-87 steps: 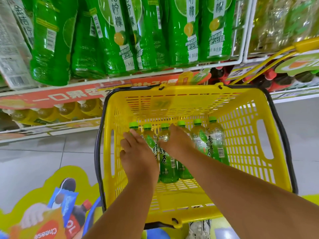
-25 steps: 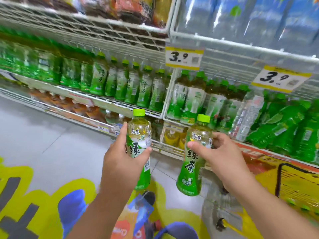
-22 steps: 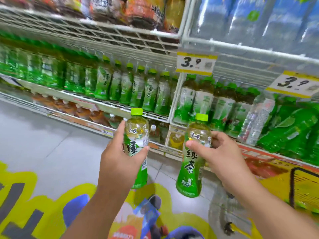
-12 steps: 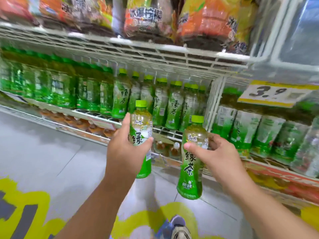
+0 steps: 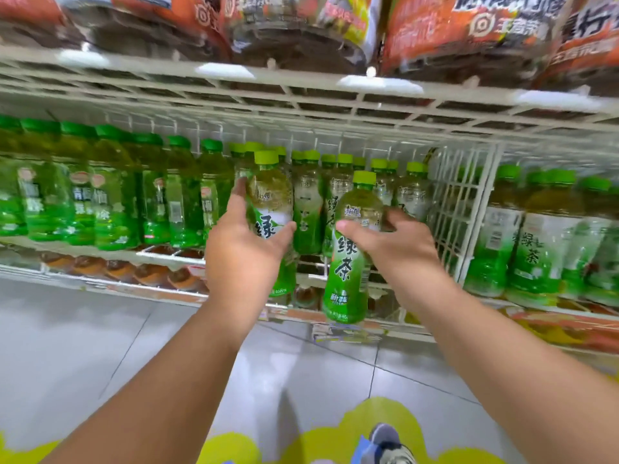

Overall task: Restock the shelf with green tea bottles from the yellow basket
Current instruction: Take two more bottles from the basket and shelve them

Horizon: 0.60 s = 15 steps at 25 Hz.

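In the head view, two green tea bottles are held up in front of a white wire shelf [image 5: 301, 105] that crosses the middle of the frame. The left hand [image 5: 241, 252] is wrapped around the left bottle [image 5: 271, 202] at centre frame, thumb on one side of the label and fingers on the other, so the grip is closed on the bottle's waist. The right hand [image 5: 398, 249] is closed the same way around the right bottle [image 5: 351, 262], just right of centre and held slightly lower. Both bottles are upright, light green caps on top, yellowish tea visible above green and white labels. They are near each other but apart.

Behind the hands, a shelf bay is filled with a row of matching green tea bottles [image 5: 338, 195], standing upright and packed close. To the left of the frame, the same level is filled with darker green bottles [image 5: 110, 195] with deeper green caps. At right, beyond a white wire divider [image 5: 462, 209], more green-labelled bottles [image 5: 532, 236] are stood in the next bay. Across the top of the frame, orange-labelled bottles [image 5: 469, 25] are seen from below on the upper tier, blurred. Under the green tea row, brownish bottles [image 5: 117, 267] are lined on a lower level. A grey tiled floor [image 5: 83, 346] and part of a shoe [image 5: 392, 443] appear at the bottom edge. The yellow basket is not in view.
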Each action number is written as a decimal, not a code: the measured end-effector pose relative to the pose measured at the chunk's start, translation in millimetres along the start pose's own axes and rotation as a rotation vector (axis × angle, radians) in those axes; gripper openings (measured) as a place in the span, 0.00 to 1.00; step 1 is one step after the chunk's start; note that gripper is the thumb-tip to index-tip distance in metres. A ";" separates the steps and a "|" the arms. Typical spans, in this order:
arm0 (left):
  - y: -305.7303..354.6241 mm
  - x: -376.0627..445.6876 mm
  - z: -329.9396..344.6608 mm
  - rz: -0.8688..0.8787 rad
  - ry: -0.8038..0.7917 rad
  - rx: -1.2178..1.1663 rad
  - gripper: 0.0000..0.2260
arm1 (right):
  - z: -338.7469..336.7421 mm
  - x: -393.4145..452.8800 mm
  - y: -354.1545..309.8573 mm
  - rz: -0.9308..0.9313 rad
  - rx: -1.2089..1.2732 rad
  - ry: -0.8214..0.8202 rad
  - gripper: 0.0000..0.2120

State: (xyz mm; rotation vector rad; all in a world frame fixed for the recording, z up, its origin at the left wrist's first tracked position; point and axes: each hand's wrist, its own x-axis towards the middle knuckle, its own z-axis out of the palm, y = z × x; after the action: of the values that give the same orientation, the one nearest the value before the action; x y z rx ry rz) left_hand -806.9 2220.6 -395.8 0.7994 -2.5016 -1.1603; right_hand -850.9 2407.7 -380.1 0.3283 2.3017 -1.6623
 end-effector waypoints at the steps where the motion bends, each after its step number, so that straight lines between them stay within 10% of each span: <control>1: -1.1 14.4 4.6 -0.030 -0.045 -0.033 0.42 | 7.4 8.3 -4.3 -0.010 0.033 0.017 0.31; 8: -17.6 72.3 44.2 0.138 -0.044 0.161 0.42 | 52.9 77.5 -14.4 -0.035 -0.184 0.121 0.47; 12: -25.3 80.9 70.9 0.186 -0.063 0.269 0.43 | 75.6 102.1 4.5 -0.136 -0.321 0.184 0.26; 15: -29.0 77.7 74.1 0.208 0.000 0.365 0.43 | 86.8 105.7 9.8 -0.195 -0.456 0.232 0.31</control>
State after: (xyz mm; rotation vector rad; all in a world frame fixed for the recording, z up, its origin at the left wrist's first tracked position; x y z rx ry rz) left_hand -892.9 2205.6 -464.7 0.5986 -2.7572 -0.6457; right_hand -938.1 2330.3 -452.3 0.2086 2.8770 -1.1679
